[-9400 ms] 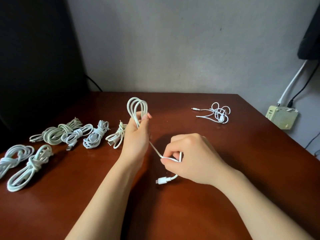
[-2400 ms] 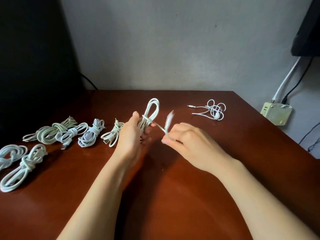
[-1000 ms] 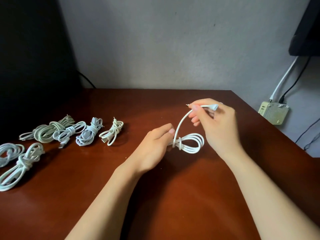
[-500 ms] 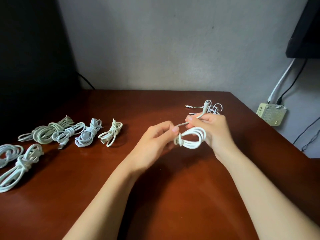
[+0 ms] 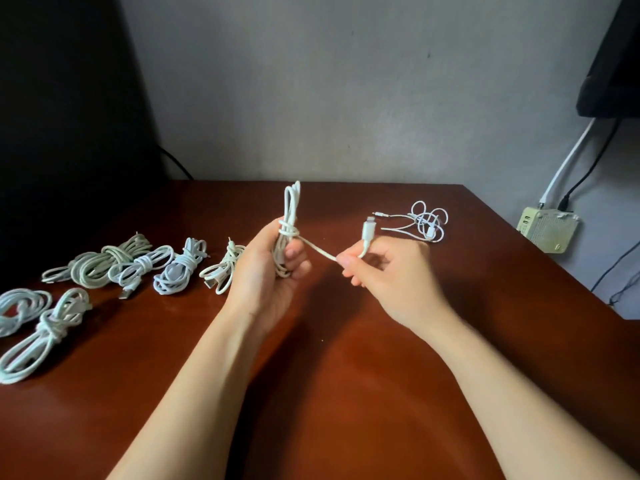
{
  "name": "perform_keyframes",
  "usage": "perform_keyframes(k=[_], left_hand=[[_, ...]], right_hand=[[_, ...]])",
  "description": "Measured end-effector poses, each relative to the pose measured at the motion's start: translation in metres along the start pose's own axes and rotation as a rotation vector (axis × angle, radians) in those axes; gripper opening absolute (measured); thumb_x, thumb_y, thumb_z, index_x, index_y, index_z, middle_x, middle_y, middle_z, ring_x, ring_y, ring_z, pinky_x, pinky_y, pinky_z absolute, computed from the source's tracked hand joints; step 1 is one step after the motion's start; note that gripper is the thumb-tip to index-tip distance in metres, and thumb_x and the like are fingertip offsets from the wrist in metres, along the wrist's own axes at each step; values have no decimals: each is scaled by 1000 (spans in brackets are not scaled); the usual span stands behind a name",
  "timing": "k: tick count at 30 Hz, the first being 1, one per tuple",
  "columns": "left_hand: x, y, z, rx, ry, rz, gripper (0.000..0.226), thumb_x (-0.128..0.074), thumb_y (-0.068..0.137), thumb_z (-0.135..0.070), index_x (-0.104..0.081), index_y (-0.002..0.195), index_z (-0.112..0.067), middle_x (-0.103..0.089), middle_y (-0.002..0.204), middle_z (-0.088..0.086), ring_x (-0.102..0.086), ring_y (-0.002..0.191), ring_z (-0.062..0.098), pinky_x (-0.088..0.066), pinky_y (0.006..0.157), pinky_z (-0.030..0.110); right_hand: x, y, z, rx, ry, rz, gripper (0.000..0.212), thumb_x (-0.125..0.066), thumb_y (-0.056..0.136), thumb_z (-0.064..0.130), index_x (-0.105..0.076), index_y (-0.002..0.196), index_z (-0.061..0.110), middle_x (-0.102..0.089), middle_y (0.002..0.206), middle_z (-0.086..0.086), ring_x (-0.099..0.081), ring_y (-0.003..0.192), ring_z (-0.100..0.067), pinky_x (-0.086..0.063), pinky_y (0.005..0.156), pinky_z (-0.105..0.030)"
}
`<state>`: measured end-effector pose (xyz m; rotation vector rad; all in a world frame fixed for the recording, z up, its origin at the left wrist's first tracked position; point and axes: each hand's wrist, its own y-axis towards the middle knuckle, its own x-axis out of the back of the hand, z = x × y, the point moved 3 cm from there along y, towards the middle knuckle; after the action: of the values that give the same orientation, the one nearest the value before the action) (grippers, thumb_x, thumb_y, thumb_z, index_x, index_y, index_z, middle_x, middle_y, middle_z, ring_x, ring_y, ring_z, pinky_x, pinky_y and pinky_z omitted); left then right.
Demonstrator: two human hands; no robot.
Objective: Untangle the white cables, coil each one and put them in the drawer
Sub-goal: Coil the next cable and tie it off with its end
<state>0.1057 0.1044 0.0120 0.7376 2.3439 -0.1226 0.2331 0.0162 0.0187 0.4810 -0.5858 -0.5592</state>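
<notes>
In the middle of the frame the left hand grips a folded white cable upright. Its fingers curl round the lower half, and the loops stand up above the fist. A couple of turns are wound round the bundle's waist, just above the thumb. From that wrap a short tail runs to the right. There the right hand pinches it between thumb and forefinger, just below the plug, which points upward.

The step in hand looks like tying off this coil. To do it well, hold the tail taut so the wrap does not slacken, and press the left thumb on the turns already made. Little tail is left, so it seems better to pass the plug through the upper loops than to make another turn. Pull it snug but not hard, so the cable does not kink at the plug.

Several finished bundles lie on the table at the left of the frame. One tangled cable lies loose at the upper right, well apart from both hands. It probably comes next. No drawer is in view, so putting the cables away seems not yet begun.
</notes>
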Motion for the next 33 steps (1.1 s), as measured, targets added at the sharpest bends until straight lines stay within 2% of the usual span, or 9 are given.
perform_keyframes(k=[2,5,9,12,15,17,20,26,33], left_hand=[[4,1,1,27,5,-39,38,-30,103,-35,-55,89,-10,-32,48,-6,-27,41,4,-27,41,16],[7,1,4,58,114,-71,50,-34,99,-48,-61,86,-8,-30,50,-5,-27,43,4,-25,42,17],[12,2,9,84,250,-108,34,-42,99,-29,-59,77,-9,-30,55,-3,-26,46,6,-24,43,18],[13,3,11,100,273,-87,33,-39,98,-23,-58,75,-10,-32,55,-3,-27,46,6,-24,44,18],[10,4,10,131,194,-23,33,-37,99,-23,-58,78,-9,-34,53,-4,-29,43,4,-26,42,17],[8,3,10,157,150,28,33,-35,99,-25,-58,81,-9,-34,53,-4,-29,43,4,-27,42,17],[7,2,9,183,142,67,31,-37,97,-25,-57,82,-8,-35,53,-3,-28,45,6,-26,44,18],[10,1,10,161,291,51,37,-36,100,-26,-62,84,-6,-35,54,-4,-27,46,5,-24,45,18],[2,-1,2,249,-102,128,27,-44,82,-23,-61,87,-3,-35,51,-2,-29,43,7,-26,44,19]], right_hand=[[-3,-4,8,140,-109,8,7,-71,81,14,-74,75,14,-67,62,10,-64,56,-8,-53,59,-24],[-5,-8,19,416,-309,-20,21,-63,84,24,-75,79,7,-72,71,-1,-64,64,-14,-50,62,-28],[-4,-11,27,590,-388,-51,25,-57,88,22,-74,80,4,-71,73,-5,-66,65,-20,-49,64,-30],[-1,-11,28,598,-386,-84,23,-58,88,19,-73,79,4,-70,71,-4,-63,64,-19,-48,64,-26],[9,-6,26,494,-311,-176,20,-60,87,18,-73,78,5,-71,75,-1,-63,69,-8,-44,70,-11],[15,-3,24,420,-287,-245,16,-63,87,15,-73,78,6,-68,74,6,-61,74,-5,-43,69,-8],[18,-2,22,396,-286,-295,11,-66,85,10,-74,79,5,-66,73,8,-62,75,-10,-47,67,-15],[9,-8,32,569,-336,-223,22,-56,89,16,-72,81,3,-69,73,-3,-60,65,-13,-47,62,-23],[25,2,15,434,-464,-291,15,-60,90,14,-69,81,4,-66,66,-4,-63,59,-22,-44,60,-33]])
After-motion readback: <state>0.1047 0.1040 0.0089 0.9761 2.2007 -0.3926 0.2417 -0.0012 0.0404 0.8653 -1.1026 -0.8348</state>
